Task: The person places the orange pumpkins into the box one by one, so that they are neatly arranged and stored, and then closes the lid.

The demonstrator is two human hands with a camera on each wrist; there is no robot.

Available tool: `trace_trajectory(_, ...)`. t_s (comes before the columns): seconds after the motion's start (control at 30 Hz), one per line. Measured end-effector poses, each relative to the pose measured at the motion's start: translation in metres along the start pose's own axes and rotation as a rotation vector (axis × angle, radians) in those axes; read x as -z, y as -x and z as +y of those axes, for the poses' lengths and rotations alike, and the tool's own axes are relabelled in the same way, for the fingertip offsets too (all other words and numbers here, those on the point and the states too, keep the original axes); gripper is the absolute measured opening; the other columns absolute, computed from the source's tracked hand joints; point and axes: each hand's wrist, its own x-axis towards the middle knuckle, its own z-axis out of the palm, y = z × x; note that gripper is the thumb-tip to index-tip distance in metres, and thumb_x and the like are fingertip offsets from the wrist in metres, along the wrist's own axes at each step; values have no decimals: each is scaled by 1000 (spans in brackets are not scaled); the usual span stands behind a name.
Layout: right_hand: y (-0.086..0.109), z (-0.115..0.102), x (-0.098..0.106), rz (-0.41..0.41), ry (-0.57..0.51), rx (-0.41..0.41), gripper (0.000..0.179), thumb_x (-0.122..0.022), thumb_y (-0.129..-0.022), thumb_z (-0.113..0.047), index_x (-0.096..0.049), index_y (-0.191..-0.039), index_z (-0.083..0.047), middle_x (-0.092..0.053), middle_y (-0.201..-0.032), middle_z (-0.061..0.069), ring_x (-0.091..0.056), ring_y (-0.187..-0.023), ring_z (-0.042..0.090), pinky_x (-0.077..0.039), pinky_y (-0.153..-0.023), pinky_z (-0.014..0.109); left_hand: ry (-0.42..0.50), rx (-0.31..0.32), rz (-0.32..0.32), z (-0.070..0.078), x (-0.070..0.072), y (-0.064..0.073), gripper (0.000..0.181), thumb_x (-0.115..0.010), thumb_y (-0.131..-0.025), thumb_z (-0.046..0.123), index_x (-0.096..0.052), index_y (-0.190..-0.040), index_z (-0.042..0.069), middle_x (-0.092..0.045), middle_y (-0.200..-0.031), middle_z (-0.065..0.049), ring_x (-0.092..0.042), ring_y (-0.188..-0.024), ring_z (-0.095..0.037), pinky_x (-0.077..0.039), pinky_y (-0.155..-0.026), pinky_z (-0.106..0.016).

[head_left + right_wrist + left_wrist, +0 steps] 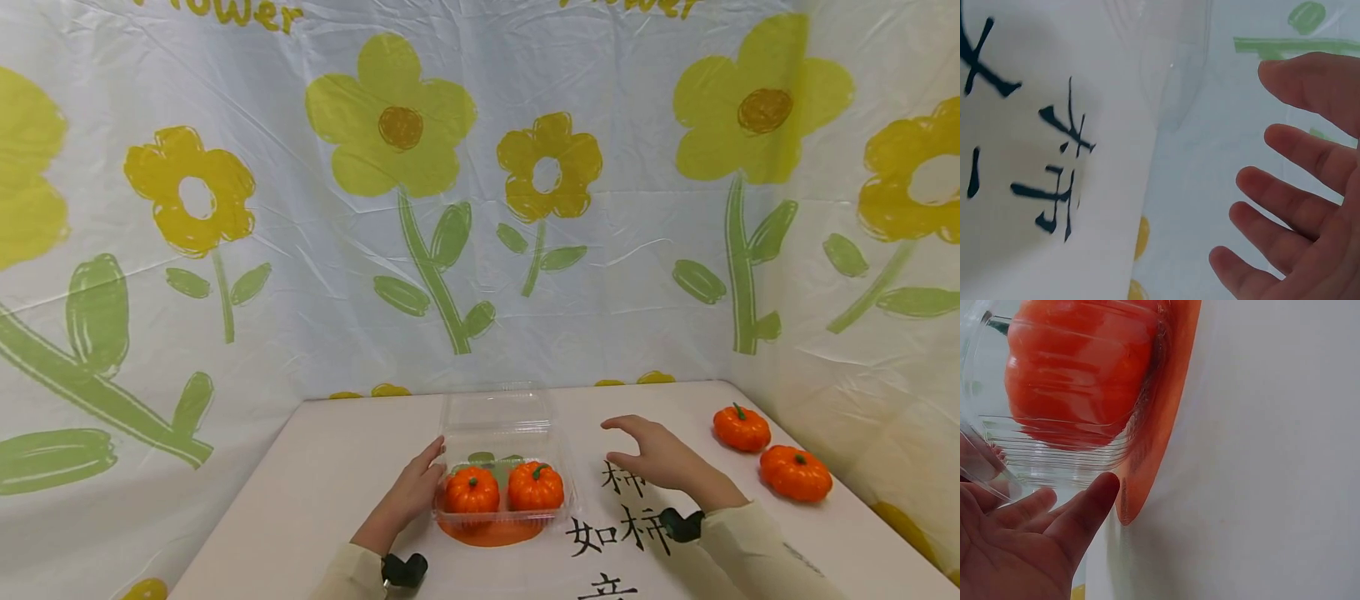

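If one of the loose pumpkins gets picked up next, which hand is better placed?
Probably the right hand: it is open, holds nothing, and is nearer the loose pumpkins. The left hand is farther off, at the left side of the box.

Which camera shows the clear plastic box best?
The head view: it takes in nearly the whole clear plastic box, lid open, with two pumpkins inside. The left wrist view shows one end close up, by the left hand; the right wrist view a faint part.
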Motion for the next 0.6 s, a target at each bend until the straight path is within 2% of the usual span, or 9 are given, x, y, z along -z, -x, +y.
trace_trajectory(0.17,6,15,1,40,29,-2,50,-68,-88,-29,-56,-132,-9,-56,-135,18,-52,-124,40,-43,-102,60,5,2,1,-1,0,0,54,-38,-100,20,-30,-153,12,-44,-150,-16,-33,-141,-43,-26,-111,-66)
trace_trajectory(0.6,17,40,9,117,91,-105,51,-69,-86,-28,-56,-130,-5,-55,-133,25,-51,-121,46,-44,-98,63,33,36,-9,0,-1,1,55,-38,-100,22,-28,-153,15,-42,-152,-14,-33,-141,-43,-27,-110,-66)
